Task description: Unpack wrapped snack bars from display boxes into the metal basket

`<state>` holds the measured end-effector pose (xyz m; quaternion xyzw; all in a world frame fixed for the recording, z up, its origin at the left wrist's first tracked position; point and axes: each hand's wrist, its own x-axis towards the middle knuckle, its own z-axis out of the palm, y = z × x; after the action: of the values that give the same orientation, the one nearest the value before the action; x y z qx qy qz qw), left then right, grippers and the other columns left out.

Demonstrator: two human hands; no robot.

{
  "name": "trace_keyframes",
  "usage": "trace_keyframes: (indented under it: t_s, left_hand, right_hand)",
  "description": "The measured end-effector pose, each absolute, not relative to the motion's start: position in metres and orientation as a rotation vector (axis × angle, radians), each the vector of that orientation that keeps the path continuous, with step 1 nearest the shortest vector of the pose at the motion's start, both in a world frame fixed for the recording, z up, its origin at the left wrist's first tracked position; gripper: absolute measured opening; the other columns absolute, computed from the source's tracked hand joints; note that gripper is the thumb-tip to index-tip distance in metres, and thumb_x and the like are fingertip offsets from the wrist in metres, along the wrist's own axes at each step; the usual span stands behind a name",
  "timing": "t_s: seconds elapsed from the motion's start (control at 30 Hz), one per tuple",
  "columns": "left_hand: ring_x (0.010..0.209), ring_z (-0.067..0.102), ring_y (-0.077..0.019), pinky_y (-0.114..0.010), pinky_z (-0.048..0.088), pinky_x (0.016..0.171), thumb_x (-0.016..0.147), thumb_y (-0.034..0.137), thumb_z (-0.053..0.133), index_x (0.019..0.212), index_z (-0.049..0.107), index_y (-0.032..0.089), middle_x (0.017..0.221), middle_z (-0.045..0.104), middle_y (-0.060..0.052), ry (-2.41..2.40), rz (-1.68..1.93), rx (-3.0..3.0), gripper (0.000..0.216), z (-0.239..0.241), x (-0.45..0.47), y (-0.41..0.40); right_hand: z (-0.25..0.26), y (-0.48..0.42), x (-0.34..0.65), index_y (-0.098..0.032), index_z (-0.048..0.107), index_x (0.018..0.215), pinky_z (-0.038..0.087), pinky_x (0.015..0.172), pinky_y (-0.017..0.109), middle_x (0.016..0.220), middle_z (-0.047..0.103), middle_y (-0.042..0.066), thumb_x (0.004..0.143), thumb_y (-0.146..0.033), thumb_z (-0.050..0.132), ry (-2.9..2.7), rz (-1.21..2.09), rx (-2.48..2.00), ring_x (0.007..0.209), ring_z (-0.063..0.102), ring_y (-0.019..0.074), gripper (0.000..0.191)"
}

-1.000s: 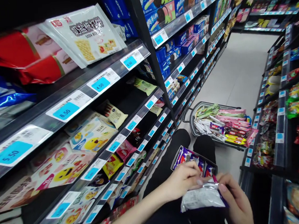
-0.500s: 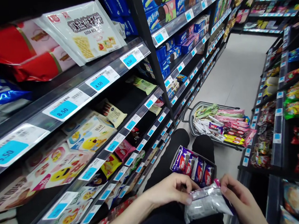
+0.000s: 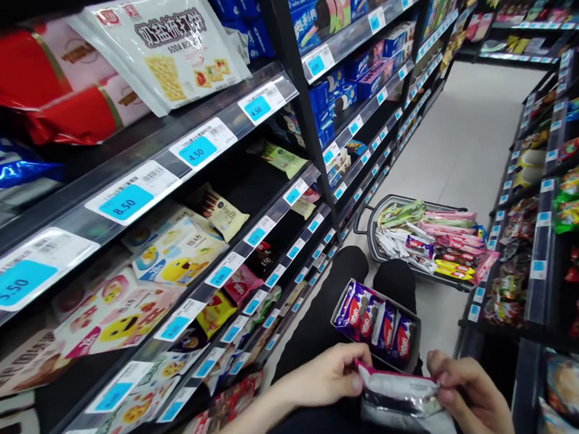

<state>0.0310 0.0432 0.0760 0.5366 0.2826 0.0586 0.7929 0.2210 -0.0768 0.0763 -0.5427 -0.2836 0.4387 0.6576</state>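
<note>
Evidently mid-handling, the left hand (image 3: 327, 378) pinched the pink-edged end of a silver snack packet (image 3: 398, 395) and the right hand (image 3: 471, 396) clasped its other end. A box of purple packets (image 3: 377, 317) sat just beyond both hands. Any further pull on the slippery-looking foil called for firm pinches.

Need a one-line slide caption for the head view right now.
Left hand and right hand hold a silver snack packet near a box of purple packets beside stocked shelves.

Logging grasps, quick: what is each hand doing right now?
Left hand: closed, pinching the left end of the snack packet.
Right hand: closed, gripping the packet's right end.
</note>
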Motion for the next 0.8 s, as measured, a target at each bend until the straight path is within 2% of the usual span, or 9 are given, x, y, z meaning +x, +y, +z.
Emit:
trace_keyframes:
  t_s: [0.17,0.27,0.4,0.5,0.6,0.7,0.8]
  left_hand:
    - [0.051,0.033,-0.0079,-0.022,0.023,0.051,0.056,0.082,0.063,0.055,0.047,0.014,0.052,0.041,0.005,0.717,0.270,1.283,0.069,0.073,0.024,0.039]
    - [0.050,0.035,-0.0078,-0.022,0.023,0.050,0.051,0.077,0.071,0.055,0.050,0.014,0.052,0.045,0.005,0.735,0.319,1.347,0.067,0.075,0.023,0.039]
    - [0.049,0.039,-0.0080,-0.020,0.029,0.050,0.064,0.074,0.066,0.053,0.050,0.014,0.050,0.046,0.003,0.705,0.309,1.361,0.064,0.075,0.021,0.039]
    - [0.043,0.042,-0.0075,-0.019,0.029,0.044,0.070,0.072,0.063,0.052,0.049,0.014,0.047,0.046,0.003,0.670,0.270,1.338,0.062,0.071,0.016,0.041]
    - [0.039,0.046,-0.0086,-0.019,0.031,0.040,0.074,0.068,0.063,0.054,0.052,0.014,0.046,0.049,0.003,0.657,0.276,1.359,0.059,0.067,0.011,0.047]
    - [0.047,0.051,-0.0103,-0.020,0.037,0.047,0.078,0.063,0.063,0.055,0.058,0.013,0.050,0.054,0.000,0.686,0.375,1.464,0.055,0.067,0.007,0.057]
    - [0.062,0.058,-0.0135,-0.023,0.042,0.060,0.092,0.049,0.054,0.069,0.067,0.012,0.066,0.065,-0.005,0.654,0.554,1.854,0.045,0.066,0.005,0.067]
  right_hand:
    - [0.055,-0.077,0.230,-0.025,0.065,0.079,0.043,0.058,0.023,0.066,0.058,0.000,0.085,-0.035,0.068,-0.862,1.008,-1.196,0.064,0.055,0.0148,0.012]
    - [0.054,-0.078,0.228,-0.025,0.065,0.077,0.043,0.055,0.023,0.070,0.060,0.001,0.082,-0.039,0.070,-0.731,1.010,-1.320,0.061,0.055,0.0145,0.016]
    - [0.059,-0.078,0.222,-0.024,0.064,0.073,0.041,0.053,0.023,0.066,0.059,0.000,0.076,-0.047,0.074,-0.604,1.017,-1.460,0.058,0.052,0.0143,0.025]
    - [0.057,-0.079,0.226,-0.024,0.066,0.072,0.043,0.051,0.023,0.064,0.061,0.001,0.075,-0.043,0.075,-0.745,1.025,-1.470,0.056,0.056,0.0148,0.022]
    - [0.053,-0.077,0.233,-0.025,0.068,0.081,0.044,0.051,0.022,0.064,0.064,0.001,0.076,-0.038,0.075,-0.813,1.013,-1.512,0.055,0.058,0.0145,0.016]
    - [0.052,-0.068,0.238,-0.025,0.070,0.097,0.044,0.052,0.022,0.055,0.058,-0.003,0.077,-0.037,0.075,-0.854,0.982,-1.579,0.050,0.054,0.0133,0.024]
    - [0.051,-0.054,0.246,-0.024,0.074,0.087,0.044,0.055,0.024,0.058,0.061,0.000,0.076,-0.038,0.075,-1.062,1.026,-1.586,0.055,0.056,0.0155,0.018]
